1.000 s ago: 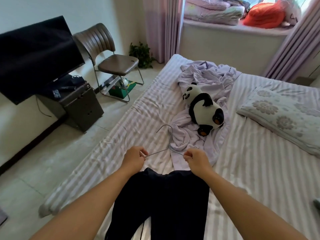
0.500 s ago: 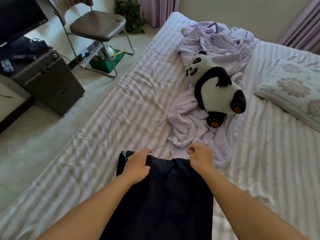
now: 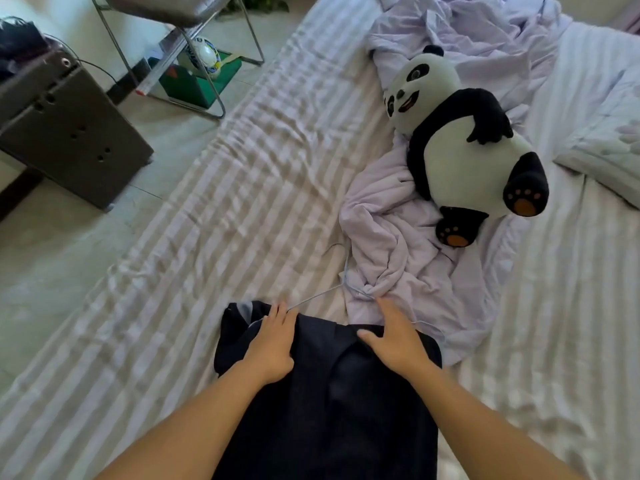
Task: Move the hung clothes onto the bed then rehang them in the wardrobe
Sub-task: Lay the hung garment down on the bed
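1. Both hands have let go of the wire hanger (image 3: 320,295) and now lie flat on the dark garment (image 3: 332,403), which earlier hung from their pinch above the bed (image 3: 214,209).
2. Left hand (image 3: 273,341): grip released, fingers straight and together, palm down on the far left corner of the dark garment, fingertips close to the hanger's thin arm.
3. Right hand (image 3: 394,337): grip released, fingers spread, thumb out to the left, pressing the far right part of the garment; its fingertips reach the near edge of the lilac sheet (image 3: 398,251).
4. Dark garment: spread on the striped bed at the near middle, running from the hands back between the forearms to the bottom edge of the view.
5. Hanger: lies on the bed just beyond the garment, its arm slanting from the left hand up to the right, its hook pointing away beside the lilac sheet; its right half is partly hidden under cloth.
6. Toy panda (image 3: 460,154): on its back on the crumpled lilac sheet, far right of the hands, feet toward the right.
7. Pillow (image 3: 609,150): at the right edge.
8. Floor to the left: a dark cabinet (image 3: 65,133), a metal chair frame (image 3: 194,64), and under it a green box (image 3: 197,84) with a ball (image 3: 204,57).
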A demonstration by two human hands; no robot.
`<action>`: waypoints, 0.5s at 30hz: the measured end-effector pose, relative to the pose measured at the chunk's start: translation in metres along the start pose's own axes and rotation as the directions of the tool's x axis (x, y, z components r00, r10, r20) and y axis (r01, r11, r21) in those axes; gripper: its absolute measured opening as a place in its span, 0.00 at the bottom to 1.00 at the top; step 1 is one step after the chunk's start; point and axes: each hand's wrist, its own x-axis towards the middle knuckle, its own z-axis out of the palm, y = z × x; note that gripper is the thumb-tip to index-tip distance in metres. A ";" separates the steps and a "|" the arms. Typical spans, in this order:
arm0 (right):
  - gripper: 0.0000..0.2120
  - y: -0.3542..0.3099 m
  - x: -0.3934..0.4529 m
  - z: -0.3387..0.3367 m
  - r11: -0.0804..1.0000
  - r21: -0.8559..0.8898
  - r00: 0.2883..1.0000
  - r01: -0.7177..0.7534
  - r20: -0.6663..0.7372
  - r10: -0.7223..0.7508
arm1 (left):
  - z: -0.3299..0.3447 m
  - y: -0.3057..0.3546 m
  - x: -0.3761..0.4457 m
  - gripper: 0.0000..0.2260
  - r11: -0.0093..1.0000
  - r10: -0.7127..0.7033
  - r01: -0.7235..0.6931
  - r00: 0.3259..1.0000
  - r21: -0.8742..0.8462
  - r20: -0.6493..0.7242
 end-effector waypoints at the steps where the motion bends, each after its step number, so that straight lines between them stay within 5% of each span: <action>1: 0.41 0.002 -0.004 0.002 0.998 -0.066 1.000 0.007 0.017 -0.006 | -0.002 0.004 -0.001 0.39 1.000 -0.012 0.012 1.000 -0.005 0.002; 15: 0.34 -0.084 -0.120 -0.064 0.912 -0.363 0.967 0.193 -0.088 -0.239 | -0.093 0.093 -0.117 0.29 0.995 0.078 -0.087 0.981 -0.040 -0.175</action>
